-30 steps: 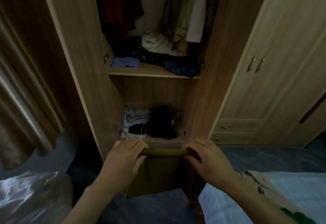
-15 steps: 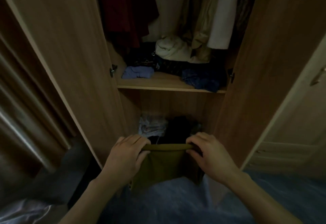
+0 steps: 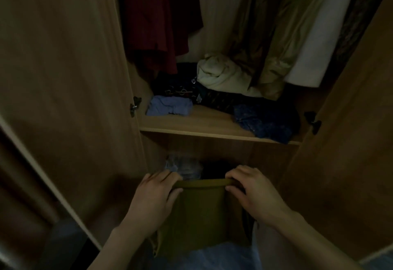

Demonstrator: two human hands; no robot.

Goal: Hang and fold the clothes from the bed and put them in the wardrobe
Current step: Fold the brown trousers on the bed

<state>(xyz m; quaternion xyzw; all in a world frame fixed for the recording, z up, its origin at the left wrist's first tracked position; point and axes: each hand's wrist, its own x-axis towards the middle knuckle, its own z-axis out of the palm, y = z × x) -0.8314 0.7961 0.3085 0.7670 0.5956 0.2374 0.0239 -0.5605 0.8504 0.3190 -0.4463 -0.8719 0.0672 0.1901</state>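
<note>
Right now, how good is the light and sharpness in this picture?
Head view: dim overall, no glare; the lower compartment behind the olive garment is nearly black; wardrobe doors bow from wide-angle distortion; left hand and right hand look soft but readable.

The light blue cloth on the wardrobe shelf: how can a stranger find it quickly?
Look inside the open wardrobe at the wooden shelf under the hanging clothes. The light blue cloth lies at the shelf's left end, near the door hinge. It is the palest blue piece; the dark blue cloth lies at the right.
</note>
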